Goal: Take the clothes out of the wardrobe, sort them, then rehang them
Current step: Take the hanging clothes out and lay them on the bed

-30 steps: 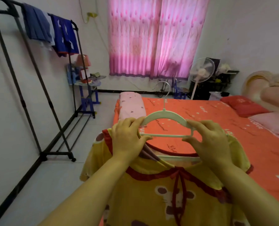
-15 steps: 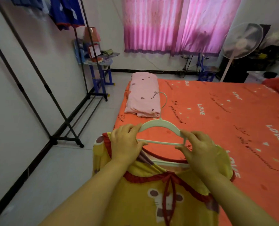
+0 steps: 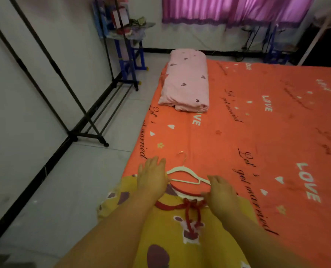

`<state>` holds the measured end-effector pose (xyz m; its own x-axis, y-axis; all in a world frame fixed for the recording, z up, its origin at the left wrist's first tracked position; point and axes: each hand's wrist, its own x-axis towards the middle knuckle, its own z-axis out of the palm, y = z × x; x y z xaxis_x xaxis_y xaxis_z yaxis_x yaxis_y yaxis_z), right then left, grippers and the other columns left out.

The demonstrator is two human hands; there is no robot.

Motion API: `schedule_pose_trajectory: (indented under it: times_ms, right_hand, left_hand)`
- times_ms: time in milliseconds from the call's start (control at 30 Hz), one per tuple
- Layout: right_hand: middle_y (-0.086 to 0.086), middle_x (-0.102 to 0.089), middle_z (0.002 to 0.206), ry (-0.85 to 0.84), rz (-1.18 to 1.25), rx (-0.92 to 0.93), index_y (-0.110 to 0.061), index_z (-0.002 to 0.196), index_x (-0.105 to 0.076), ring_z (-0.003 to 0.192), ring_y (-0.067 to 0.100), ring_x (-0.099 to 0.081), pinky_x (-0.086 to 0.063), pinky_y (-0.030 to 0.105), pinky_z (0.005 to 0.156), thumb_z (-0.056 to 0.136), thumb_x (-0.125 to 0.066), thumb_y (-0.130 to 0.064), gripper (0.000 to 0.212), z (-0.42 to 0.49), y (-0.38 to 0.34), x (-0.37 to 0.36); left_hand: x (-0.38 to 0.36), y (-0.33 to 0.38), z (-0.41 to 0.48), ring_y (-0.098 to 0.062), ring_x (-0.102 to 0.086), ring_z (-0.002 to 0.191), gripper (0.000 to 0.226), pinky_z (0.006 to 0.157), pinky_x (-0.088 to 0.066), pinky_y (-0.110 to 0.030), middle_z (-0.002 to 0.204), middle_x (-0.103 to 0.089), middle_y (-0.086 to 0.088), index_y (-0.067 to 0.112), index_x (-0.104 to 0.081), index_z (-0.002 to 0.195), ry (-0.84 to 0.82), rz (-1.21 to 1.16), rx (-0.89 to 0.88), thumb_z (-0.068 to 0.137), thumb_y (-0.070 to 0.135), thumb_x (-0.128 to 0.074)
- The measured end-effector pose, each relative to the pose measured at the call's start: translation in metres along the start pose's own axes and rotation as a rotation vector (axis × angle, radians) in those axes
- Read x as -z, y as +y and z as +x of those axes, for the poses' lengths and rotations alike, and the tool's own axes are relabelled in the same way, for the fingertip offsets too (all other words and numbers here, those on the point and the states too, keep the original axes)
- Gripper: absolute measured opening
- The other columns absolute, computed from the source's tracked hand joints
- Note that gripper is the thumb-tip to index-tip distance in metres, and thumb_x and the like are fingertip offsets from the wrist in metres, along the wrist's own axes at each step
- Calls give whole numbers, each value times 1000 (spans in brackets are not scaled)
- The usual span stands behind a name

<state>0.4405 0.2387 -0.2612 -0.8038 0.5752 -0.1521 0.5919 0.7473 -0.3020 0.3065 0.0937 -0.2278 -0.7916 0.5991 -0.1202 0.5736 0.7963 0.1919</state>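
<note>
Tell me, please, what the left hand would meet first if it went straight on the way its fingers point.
Only bare bedsheet ahead of the left hand, then probably the folded pink blanket.

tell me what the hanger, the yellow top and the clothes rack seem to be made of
The hanger looks like white plastic, smooth and moulded; its hook seems to be thin wire. The yellow top is soft, matte printed cloth that drapes and creases; the fibre is unclear. The clothes rack is thin black tubing, probably painted metal.
</note>
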Motion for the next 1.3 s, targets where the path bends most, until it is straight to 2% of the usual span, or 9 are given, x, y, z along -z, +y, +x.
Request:
schedule_pose_trajectory:
  times_ms: [200, 300, 533, 700, 833, 1100, 1233, 1300]
  right_hand:
    - [1, -36, 146, -77, -64, 38, -19, 143, -31, 135, 20, -31, -28, 33, 107, 94, -49, -38, 55, -35, -15, -10]
    - [3, -39, 143, -72, -74, 86, -18, 142, -33, 132, 22, -35, -32, 33, 106, 94, -51, -37, 56, -42, -32, 1]
    - [5, -40, 141, -60, -85, 259, -15, 140, -37, 127, 24, -39, -36, 33, 103, 92, -57, -35, 56, -107, -134, 41]
    - [7, -36, 144, -54, -98, 392, -16, 143, -31, 130, 24, -36, -33, 33, 105, 91, -55, -38, 62, -196, -222, 55]
    - [5, -34, 146, -79, -89, 518, -17, 145, -31, 132, 23, -34, -31, 33, 107, 92, -55, -39, 62, -282, -302, 53]
    - [3, -32, 147, -171, -83, 893, -21, 145, -29, 132, 20, -36, -32, 32, 109, 92, -53, -42, 61, -469, -476, 12]
    - [2, -41, 141, -236, -96, 1104, -22, 140, -37, 125, 18, -42, -38, 29, 102, 92, -55, -37, 53, -557, -551, -12]
    - [2, -38, 143, -276, -111, 1203, -22, 141, -35, 127, 19, -40, -36, 28, 104, 92, -55, -37, 55, -596, -585, -25]
  left_hand:
    - [-17, -23, -39, -23, -31, 133, 57, 111, -24, -38, 143, -37, -2, 21, -37, 139, -63, 8, 14, 90, 43, -55]
    - [-5, -26, -55, -22, -30, 134, 57, 110, -21, -37, 144, -36, -1, 22, -38, 139, -56, -2, 9, 90, 43, -55]
    - [69, -88, -145, -22, -42, 122, 43, 100, -28, -33, 129, -49, -2, 19, -45, 130, 24, -51, 76, 91, 37, -51]
    - [125, -164, -263, -22, -39, 126, 51, 104, -26, -33, 138, -42, -5, 17, -36, 138, 68, -24, 169, 93, 38, -47]
    - [156, -234, -378, -22, -39, 126, 53, 104, -28, -33, 139, -42, -4, 18, -34, 140, 120, -18, 293, 93, 39, -48]
    - [199, -359, -629, -26, -42, 120, 43, 98, -34, -36, 132, -47, -6, 20, -47, 125, 239, 102, 638, 89, 43, -51]
    - [205, -408, -754, -26, -43, 124, 60, 103, -32, -37, 137, -45, -6, 19, -34, 140, 246, 73, 899, 88, 43, -53]
    - [204, -425, -814, -25, -42, 126, 60, 105, -31, -36, 138, -44, -4, 21, -33, 141, 284, 18, 1024, 89, 45, -52]
